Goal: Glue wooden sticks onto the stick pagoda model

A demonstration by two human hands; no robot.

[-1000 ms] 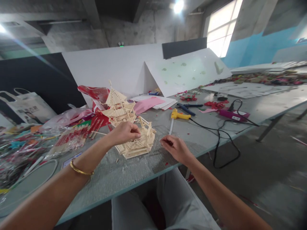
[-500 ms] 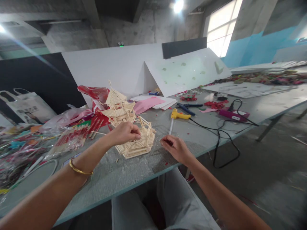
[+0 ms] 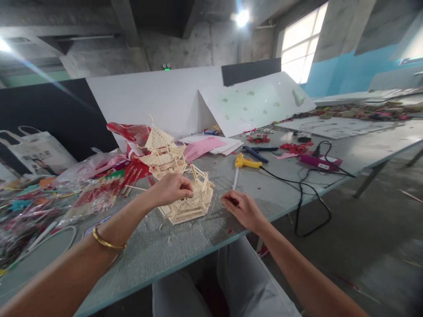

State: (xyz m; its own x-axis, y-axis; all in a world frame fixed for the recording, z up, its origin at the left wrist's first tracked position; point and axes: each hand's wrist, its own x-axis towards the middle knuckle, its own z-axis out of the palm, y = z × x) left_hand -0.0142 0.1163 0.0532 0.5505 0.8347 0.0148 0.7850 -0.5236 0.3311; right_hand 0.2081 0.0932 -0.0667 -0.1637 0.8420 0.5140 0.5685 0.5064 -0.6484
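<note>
My left hand (image 3: 174, 189), with a gold bangle on its wrist, is over the near tier of a pagoda model (image 3: 190, 212) built from thin wooden sticks. Its thumb and forefinger are pinched together at the stick lattice; what lies between them is too small to tell. To the right of the model, just above the table, my right hand (image 3: 243, 210) has its fingertips drawn together, and anything in them is hidden. Behind my left hand rise the model's pointed roof (image 3: 158, 140) and upper tiers. A yellow hot glue gun (image 3: 247, 162) lies beyond my right hand.
The glue gun's black cable (image 3: 299, 198) hangs over the table's front edge, near a purple power strip (image 3: 320, 162). Dark blue pliers-like tools (image 3: 254, 153) lie behind the gun. Bagged sticks (image 3: 94, 193) and plastic wrappers crowd the left. White boards (image 3: 158, 97) stand at the back.
The view has shifted slightly, so the scene sits a little lower. Both hands keep nearly the same pose beside the model, still pinched.
</note>
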